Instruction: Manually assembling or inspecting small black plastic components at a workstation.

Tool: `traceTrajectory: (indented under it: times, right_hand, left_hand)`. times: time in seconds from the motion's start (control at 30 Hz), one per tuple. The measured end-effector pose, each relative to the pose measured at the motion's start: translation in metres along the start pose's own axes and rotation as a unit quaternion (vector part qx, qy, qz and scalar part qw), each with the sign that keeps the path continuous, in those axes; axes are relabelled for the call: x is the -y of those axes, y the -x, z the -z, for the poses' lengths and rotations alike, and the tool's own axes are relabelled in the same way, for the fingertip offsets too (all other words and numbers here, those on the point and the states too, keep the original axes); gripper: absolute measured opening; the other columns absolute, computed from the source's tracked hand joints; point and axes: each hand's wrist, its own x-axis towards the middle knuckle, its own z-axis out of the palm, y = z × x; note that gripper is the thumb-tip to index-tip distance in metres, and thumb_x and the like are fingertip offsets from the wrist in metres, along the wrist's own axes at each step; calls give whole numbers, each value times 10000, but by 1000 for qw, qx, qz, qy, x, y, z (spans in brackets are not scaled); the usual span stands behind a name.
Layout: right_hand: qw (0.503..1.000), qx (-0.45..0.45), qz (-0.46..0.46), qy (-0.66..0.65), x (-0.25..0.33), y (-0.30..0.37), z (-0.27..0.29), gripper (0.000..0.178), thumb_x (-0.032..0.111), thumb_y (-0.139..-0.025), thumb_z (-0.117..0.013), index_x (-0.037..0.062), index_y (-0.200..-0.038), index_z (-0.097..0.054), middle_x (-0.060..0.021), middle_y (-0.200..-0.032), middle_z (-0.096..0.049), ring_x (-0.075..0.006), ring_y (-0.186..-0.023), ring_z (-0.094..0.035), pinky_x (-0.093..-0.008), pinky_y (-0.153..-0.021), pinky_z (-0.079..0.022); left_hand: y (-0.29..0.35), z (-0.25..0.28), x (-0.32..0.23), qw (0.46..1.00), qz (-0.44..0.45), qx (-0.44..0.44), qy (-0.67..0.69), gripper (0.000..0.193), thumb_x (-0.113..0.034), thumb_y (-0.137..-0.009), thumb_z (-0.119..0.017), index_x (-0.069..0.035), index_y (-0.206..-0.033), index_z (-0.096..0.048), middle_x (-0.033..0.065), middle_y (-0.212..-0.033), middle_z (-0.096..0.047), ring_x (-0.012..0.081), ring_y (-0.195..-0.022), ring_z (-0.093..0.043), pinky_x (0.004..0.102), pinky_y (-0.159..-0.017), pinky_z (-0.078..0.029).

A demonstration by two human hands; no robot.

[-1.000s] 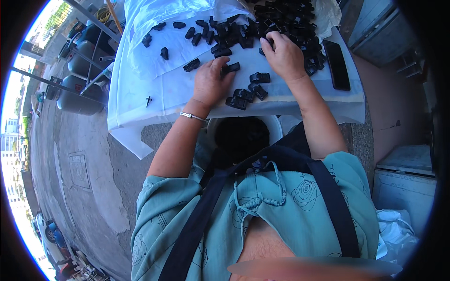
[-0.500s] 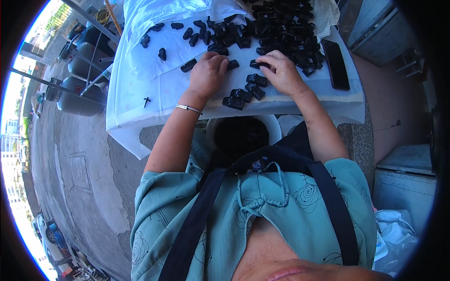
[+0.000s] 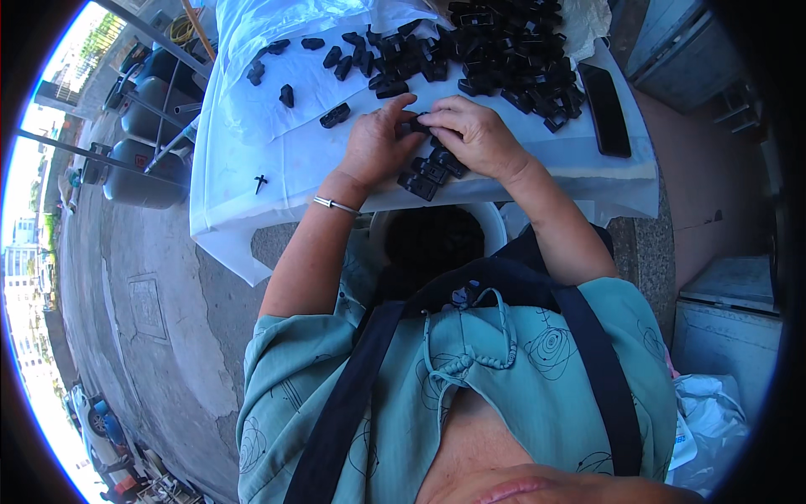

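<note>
My left hand and my right hand meet over the near half of a white-covered table. Their fingers are closed around a small black plastic part, mostly hidden by the fingertips. Just below my right hand, several blocky black parts lie close together near the table's front edge. A single black part rests to the left of my left hand. Beyond both hands spreads a large heap of similar black parts, with loose ones scattered to its left.
A black phone lies at the table's right side. A tiny black cross-shaped piece sits near the front left. Crumpled clear plastic sheeting covers the far left. Below the front edge stands a white bucket with dark contents.
My right hand has moved left with a black part, and both hands have come together. The small group near the front edge has shifted slightly.
</note>
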Motion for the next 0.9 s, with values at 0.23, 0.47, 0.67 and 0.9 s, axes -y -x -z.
traceTrajectory:
  times: [0.23, 0.47, 0.67, 0.9]
  right_hand:
    - [992, 24, -1, 122, 14, 14, 3, 211, 168, -889, -594, 98, -1061, -695, -99, -1122, -637, -282, -996, -610, -393, -812, -497]
    - [919, -62, -124, 368, -26, 1, 17, 318, 152, -840, -654, 83, -1145, -595, -103, -1087, -557, -302, -900, -628, -401, -796, -514]
    - [953, -53, -145, 261, -27, 1, 21, 265, 159, -859, -635, 78, -1109, -604, -103, -1088, -562, -316, -889, -629, -382, -772, -522]
    - [961, 34, -208, 178, -23, -1, 26, 258, 172, -877, -621, 50, -1104, -629, -132, -1040, -597, -323, -897, -627, -371, -783, -518]
  left_hand:
    - [0, 22, -8, 996, -22, -11, -81, 439, -120, -745, -697, -83, -1162, -565, 143, -1052, -624, 279, -796, -656, 381, -731, -531]
    - [-26, 7, 3, 956, -3, -79, -284, 304, -117, -799, -668, -101, -1096, -608, 141, -994, -633, 292, -746, -647, 379, -691, -524]
    - [-16, 9, -8, 982, 11, -16, -186, 228, -110, -823, -642, -136, -1049, -642, 116, -997, -637, 308, -858, -643, 379, -722, -525]
    - [0, 16, -4, 966, -146, -11, -213, 211, -89, -789, -638, -146, -990, -662, 112, -1141, -592, 315, -922, -627, 397, -761, -529]
